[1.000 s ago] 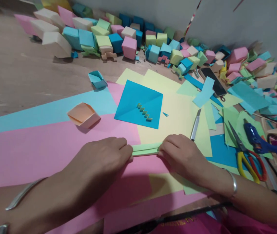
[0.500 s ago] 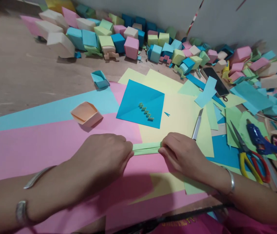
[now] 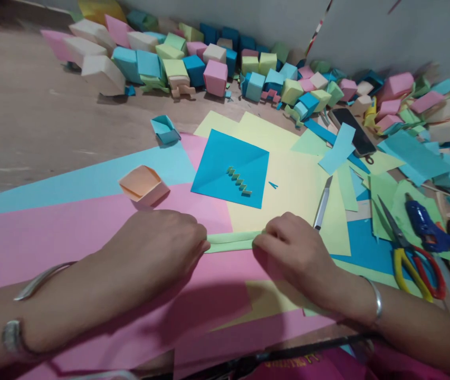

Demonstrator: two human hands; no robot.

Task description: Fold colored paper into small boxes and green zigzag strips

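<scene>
A narrow folded strip of light green paper is stretched level between my hands, with a crease line along its length. My left hand is closed on the strip's left end, and my right hand pinches its right end. The covered ends are hidden under the fingers. Beneath lie pink paper sheets. Just beyond the strip is a blue paper square with a small green zigzag-folded strip on it. An open peach paper box sits beyond my left hand.
A craft knife lies beyond my right hand. Scissors, a blue glue gun and a phone are at the right. A small teal paper box stands farther back. Several folded paper blocks line the wall.
My left hand has shifted a little left along the strip, so more of the green paper shows between my hands. My right hand keeps its pinch, nearly in place.
</scene>
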